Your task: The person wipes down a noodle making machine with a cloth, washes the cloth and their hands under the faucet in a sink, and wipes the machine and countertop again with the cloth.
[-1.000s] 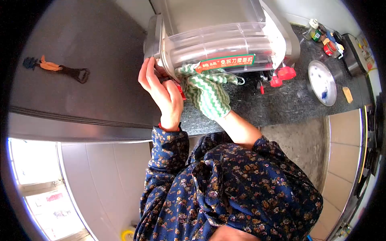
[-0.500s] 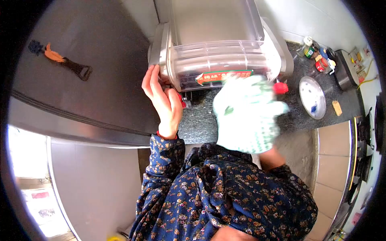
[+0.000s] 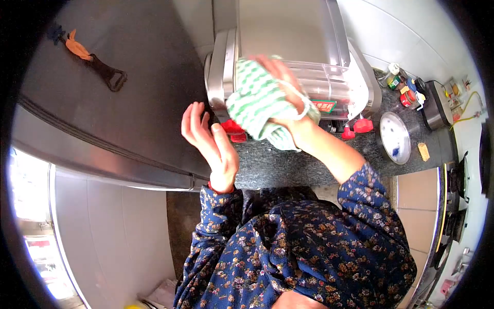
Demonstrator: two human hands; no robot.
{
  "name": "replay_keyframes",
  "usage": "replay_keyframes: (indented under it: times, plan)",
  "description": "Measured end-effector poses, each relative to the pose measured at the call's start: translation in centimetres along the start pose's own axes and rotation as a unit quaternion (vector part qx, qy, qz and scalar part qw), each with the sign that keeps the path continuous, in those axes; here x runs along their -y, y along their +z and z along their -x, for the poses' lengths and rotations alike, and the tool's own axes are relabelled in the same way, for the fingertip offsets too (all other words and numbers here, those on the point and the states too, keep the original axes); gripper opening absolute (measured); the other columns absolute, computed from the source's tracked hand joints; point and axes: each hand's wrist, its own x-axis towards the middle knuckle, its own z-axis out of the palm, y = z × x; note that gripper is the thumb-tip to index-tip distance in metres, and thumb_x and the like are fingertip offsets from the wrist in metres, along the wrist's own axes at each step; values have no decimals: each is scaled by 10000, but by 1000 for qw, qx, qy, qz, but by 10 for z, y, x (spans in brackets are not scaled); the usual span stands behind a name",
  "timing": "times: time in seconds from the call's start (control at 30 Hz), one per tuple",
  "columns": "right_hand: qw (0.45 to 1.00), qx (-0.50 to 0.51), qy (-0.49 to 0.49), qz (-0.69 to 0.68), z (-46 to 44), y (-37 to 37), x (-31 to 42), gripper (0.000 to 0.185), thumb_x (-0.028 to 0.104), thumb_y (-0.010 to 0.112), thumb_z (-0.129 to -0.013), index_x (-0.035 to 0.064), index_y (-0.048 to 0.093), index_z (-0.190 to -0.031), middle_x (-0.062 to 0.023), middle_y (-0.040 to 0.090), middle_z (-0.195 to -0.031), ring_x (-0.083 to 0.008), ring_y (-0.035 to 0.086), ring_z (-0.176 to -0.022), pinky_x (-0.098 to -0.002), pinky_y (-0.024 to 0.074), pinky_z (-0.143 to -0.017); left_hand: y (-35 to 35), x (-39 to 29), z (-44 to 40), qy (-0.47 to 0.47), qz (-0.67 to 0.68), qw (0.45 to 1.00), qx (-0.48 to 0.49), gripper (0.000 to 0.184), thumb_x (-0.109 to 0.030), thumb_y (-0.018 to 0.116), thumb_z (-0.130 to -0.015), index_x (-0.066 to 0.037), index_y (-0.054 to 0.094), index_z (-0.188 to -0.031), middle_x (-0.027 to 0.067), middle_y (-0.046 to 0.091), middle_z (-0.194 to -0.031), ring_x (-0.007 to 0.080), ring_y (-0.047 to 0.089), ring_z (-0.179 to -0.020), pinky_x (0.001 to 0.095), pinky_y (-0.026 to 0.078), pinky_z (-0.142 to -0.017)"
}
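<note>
A steel noodle machine (image 3: 288, 31) with a clear plastic cover (image 3: 329, 77) and red knobs (image 3: 363, 125) stands on the dark counter. My right hand (image 3: 290, 95) holds a green-and-white checked cloth (image 3: 252, 98) against the machine's front cover, toward its left side. The cloth hides part of the cover and of its label (image 3: 324, 106), and a white loop on it hangs by my wrist. My left hand (image 3: 213, 147) is open with fingers stretched, just left of a red knob (image 3: 234, 130) and apart from the machine's left end. Nothing is in it.
A dark grey fridge (image 3: 139, 56) with a bottle opener (image 3: 105, 72) on it stands close on the left. To the right on the counter are a metal bowl (image 3: 403, 147), a small yellowish piece (image 3: 423, 152), several jars (image 3: 406, 98) and a dark box (image 3: 436, 105).
My right hand has moved the cloth from in front of the machine up and left onto its cover. My left hand has come off the machine's left end. The view has shifted slightly.
</note>
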Motion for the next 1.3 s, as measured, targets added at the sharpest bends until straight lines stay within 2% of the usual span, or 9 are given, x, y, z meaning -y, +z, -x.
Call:
replay_keyframes:
  times: [0.13,0.2,0.27,0.4,0.6,0.73,0.83,1.03,1.3]
  plan:
    - [736,200,-212,611,16,2,43,691,307,619,-808,-16,369,-1366,-134,345,-1457,-277,334,-1328,-372,210,-1121,-20,3,7,-18,-26,999,-22,462,-201,373,-976,11,293,-1378,166,241,-1373,324,436,-1214,454,365,-1003]
    - [932,124,-100,326,26,-22,55,690,339,625,-796,5,399,-1355,-145,384,-1428,-279,362,-1313,-376,227,-1113,-37,6,14,-19,-56,998,-31,475,-208,405,-976,12,283,-1379,169,262,-1368,320,442,-1214,446,370,-1001]
    - [883,89,-121,445,33,-42,75,689,343,663,-767,19,437,-1331,-148,438,-1381,-283,388,-1294,-387,261,-1095,-56,11,26,-34,-91,994,-41,475,-174,415,-970,16,271,-1381,169,275,-1370,320,442,-1212,440,366,-1007]
    - [435,68,-234,867,45,-35,103,689,314,734,-715,31,488,-1293,-141,497,-1329,-284,424,-1268,-413,323,-1058,-92,10,62,-147,-99,981,-80,487,-53,448,-928,5,286,-1384,161,280,-1355,294,455,-1186,419,367,-997]
    - [313,161,-138,926,13,31,45,671,425,412,-823,69,354,-1389,-200,230,-1489,-346,166,-1387,-453,111,-1131,-85,-10,76,-153,-84,983,-55,536,1,472,-886,4,280,-1386,170,302,-1344,283,456,-1181,411,366,-983]
    - [567,258,-314,716,-12,54,48,631,321,520,-749,-28,466,-1272,-307,337,-1387,-472,263,-1318,-511,178,-1113,-74,-20,68,-116,-105,987,-45,534,21,456,-890,-2,275,-1392,154,293,-1366,290,455,-1193,405,365,-993]
    - [567,278,-350,692,-38,45,40,575,319,461,-793,18,468,-1283,-291,335,-1396,-454,242,-1338,-517,142,-1125,-75,-22,67,-114,-115,986,-38,542,17,468,-882,-1,280,-1390,163,292,-1362,295,454,-1196,410,363,-995]
    - [212,292,-89,928,-146,60,37,491,357,394,-870,128,503,-1290,-127,430,-1393,-356,359,-1308,-486,277,-1083,-76,-30,62,-112,-120,985,-60,537,-5,478,-882,10,283,-1382,170,291,-1358,302,451,-1199,417,358,-1000]
    - [111,478,203,847,-272,52,20,318,255,504,-855,7,648,-993,-173,639,-1043,-325,601,-983,-405,476,-845,-95,-28,60,-194,-192,956,-110,547,-2,488,-887,-3,272,-1390,166,299,-1352,299,466,-1180,422,380,-989]
